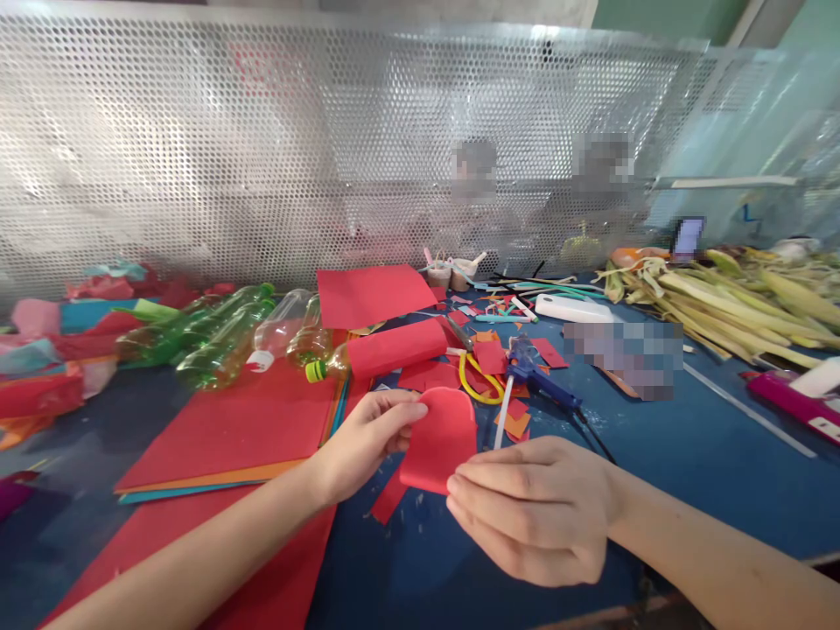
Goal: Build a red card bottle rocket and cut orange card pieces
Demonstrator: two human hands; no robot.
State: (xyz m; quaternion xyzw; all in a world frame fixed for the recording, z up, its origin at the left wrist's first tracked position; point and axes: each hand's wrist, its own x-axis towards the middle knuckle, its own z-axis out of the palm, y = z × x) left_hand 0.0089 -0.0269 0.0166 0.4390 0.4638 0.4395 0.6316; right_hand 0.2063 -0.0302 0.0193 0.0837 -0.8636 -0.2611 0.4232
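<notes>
A small red foam sheet piece (439,437) with one rounded end is held up between my two hands. My left hand (371,442) pinches its left edge between thumb and fingers. At the lower right corner, the fingertips of my right hand (542,507) are closed on the same piece. Just beyond lie a blue glue gun (544,382) and a whitish stick (504,413), whose lower end meets the outline of my right hand. Yellow-handled scissors (473,385) rest among red and orange scraps (515,424). A bottle wrapped in red (397,347) lies behind the foam piece.
Stacked coloured sheets (229,429) cover the left of the blue table (689,464). Clear and green plastic bottles (227,341) lie behind them. Dried husks (741,297) pile up at the right, near a magenta tool (797,402). A perforated metal screen (262,157) stands at the back.
</notes>
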